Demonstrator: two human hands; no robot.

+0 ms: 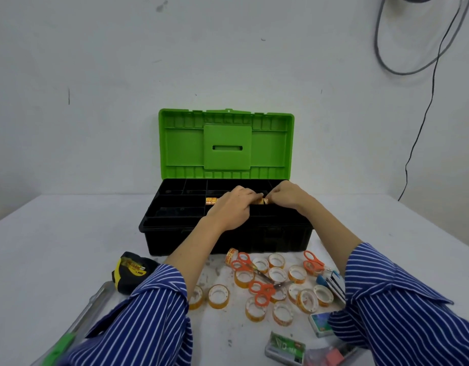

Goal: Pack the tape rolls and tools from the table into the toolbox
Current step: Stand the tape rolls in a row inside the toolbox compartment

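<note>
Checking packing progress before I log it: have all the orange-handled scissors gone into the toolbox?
No: several orange-handled scissors lie on the table among loose tape rolls, in front of the open toolbox.

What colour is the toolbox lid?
Bright green lid, seen in the head view.

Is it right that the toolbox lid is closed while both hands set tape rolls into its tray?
Not quite: the head view shows the toolbox lid open and standing upright. The left hand and right hand do set tape rolls into its tray.
</note>
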